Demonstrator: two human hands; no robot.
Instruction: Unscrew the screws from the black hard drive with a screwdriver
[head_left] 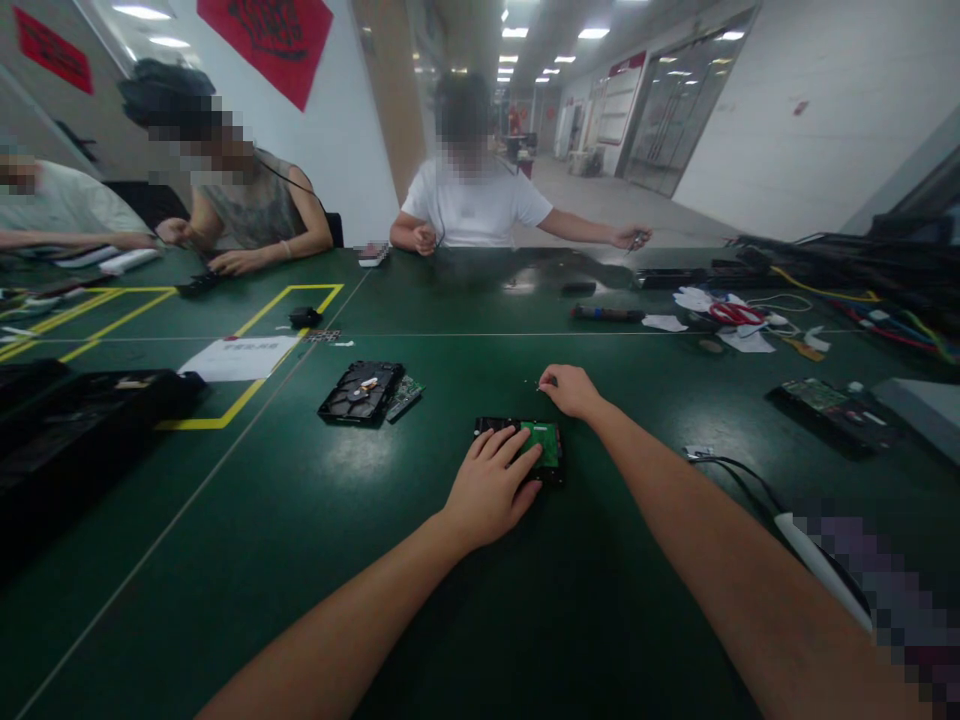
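A hard drive (553,450) with a green circuit board lies on the dark green table in front of me. My left hand (491,485) rests flat across it, fingers spread over its left part. Beyond the drive, my right hand (568,390) is at the tabletop, thumb and fingertips pinched together. Tiny specks, perhaps screws, lie by those fingertips; what is in the pinch is too small to make out. To the left sits a second hard drive (360,392), its black casing showing, with a loose circuit board (405,398) against its right side.
Several people sit across the table. A paper sheet (240,357) and yellow tape lines lie left, near large black casings (90,430). On the right are a screwdriver (607,313), tangled cables (739,315), another circuit-board unit (829,412) and a grey box (922,415).
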